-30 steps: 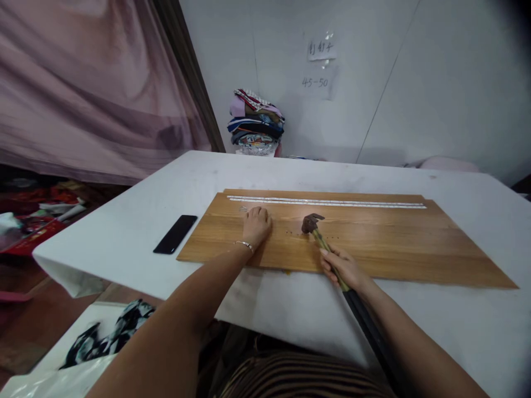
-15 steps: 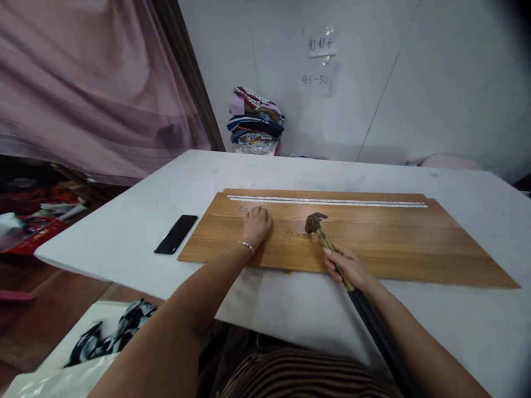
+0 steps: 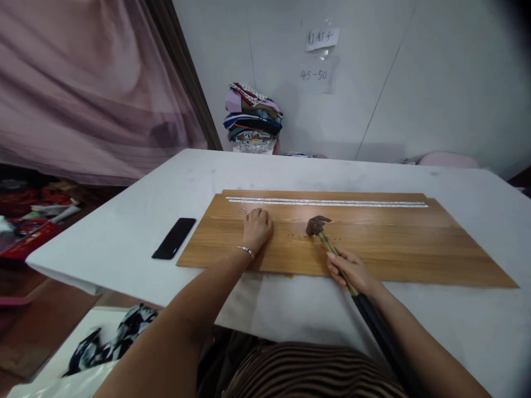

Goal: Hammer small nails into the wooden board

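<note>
A brown wooden board [image 3: 398, 237] lies flat, with a row of small nails or holes [image 3: 292, 235] along its middle. My right hand [image 3: 350, 270] is closed around the yellow-and-black handle of a claw hammer [image 3: 317, 225]. The hammer's rusty head is over the board at the row and hides part of it. Resting on the board's left part, my left hand [image 3: 258, 228] has its fingers curled down and together. Its fingertips are hidden, so anything in them cannot be seen. Several loose nails [image 3: 243, 210] lie just beyond it.
Two white measuring strips [image 3: 327, 202] run along the board's far edge. A black phone [image 3: 174, 238] lies left of the board on the white table [image 3: 153, 193]. Folded clothes [image 3: 254, 119] are stacked by the wall behind. Patterned cloth [image 3: 112, 340] sits at lower left.
The view has shifted slightly. The hammer and both hands keep nearly the same places over the board.
</note>
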Demonstrator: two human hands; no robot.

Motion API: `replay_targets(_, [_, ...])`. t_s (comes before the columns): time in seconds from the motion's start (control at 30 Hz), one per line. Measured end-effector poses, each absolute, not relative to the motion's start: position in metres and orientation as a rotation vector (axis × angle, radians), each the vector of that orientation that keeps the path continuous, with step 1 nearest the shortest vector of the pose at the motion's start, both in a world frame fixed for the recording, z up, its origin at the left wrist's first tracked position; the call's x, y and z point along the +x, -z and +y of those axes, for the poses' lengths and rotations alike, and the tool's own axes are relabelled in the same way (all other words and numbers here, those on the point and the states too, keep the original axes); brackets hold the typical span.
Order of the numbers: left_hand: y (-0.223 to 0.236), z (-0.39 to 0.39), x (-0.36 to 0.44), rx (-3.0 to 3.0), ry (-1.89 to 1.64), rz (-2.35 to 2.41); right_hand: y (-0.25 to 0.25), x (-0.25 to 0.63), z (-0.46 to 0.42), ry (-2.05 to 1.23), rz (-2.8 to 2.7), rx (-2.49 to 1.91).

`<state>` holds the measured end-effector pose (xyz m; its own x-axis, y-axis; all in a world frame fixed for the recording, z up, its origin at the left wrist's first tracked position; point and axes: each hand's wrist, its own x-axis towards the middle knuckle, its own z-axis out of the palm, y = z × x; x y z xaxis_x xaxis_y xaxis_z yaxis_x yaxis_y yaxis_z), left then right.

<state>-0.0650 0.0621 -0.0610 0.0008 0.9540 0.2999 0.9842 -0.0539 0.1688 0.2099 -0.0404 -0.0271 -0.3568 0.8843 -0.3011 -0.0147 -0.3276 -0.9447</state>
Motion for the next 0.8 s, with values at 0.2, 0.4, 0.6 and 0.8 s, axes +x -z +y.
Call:
replay_targets(0.2, [0.060,0.061,-0.065,-2.152,0.526,-2.094,0.026,0.210,-0.043,-1.760,-1.250,-1.236])
replay_targets(0.4, [0.059,0.061,-0.065,-2.169,0.538,-2.102,0.018,0.209,-0.046,-1.760,-1.226,-1.264])
replay_targets(0.6, [0.060,0.060,-0.066,-2.190,0.551,-2.090,0.012,0.200,-0.042,-1.769,-1.262,-1.236])
replay_targets(0.8, [0.057,0.059,-0.065,-2.194,0.566,-2.113,0.013,0.195,-0.039,-1.775,-1.259,-1.285])
